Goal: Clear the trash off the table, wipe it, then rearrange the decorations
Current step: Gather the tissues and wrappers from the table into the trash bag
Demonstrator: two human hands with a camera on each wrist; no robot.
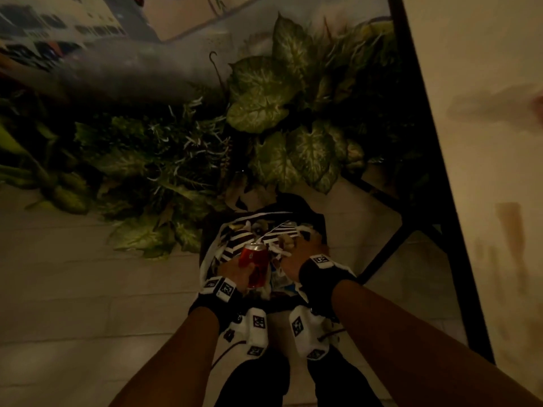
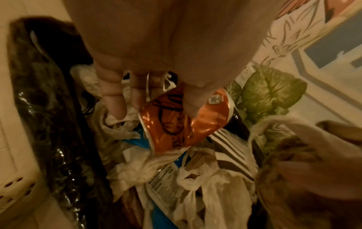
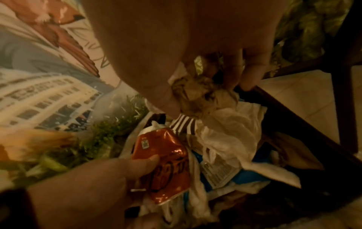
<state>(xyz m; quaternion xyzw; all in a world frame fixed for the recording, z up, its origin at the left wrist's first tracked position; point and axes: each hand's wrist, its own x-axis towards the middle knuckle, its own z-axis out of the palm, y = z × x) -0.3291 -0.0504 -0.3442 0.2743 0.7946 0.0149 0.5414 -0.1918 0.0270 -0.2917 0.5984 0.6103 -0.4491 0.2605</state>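
My left hand (image 1: 239, 273) grips a crushed red soda can (image 1: 255, 264) just above a trash bin lined with a black bag (image 1: 318, 220). In the left wrist view the dented can (image 2: 182, 124) sits between thumb and fingers. My right hand (image 1: 305, 251) holds a crumpled wad of dirty paper (image 3: 197, 93) over the same bin. White tissues (image 3: 229, 134), a striped wrapper (image 1: 235, 245) and a blue package (image 3: 248, 178) fill the bin.
Green leafy plants (image 1: 264, 98) spread across the floor beyond the bin. A dark table leg and frame (image 1: 423, 160) run down on the right, beside a pale wall (image 1: 484, 142). A painted picture (image 1: 88, 39) leans at the back left. Light floor tiles (image 1: 73, 289) lie on the left.
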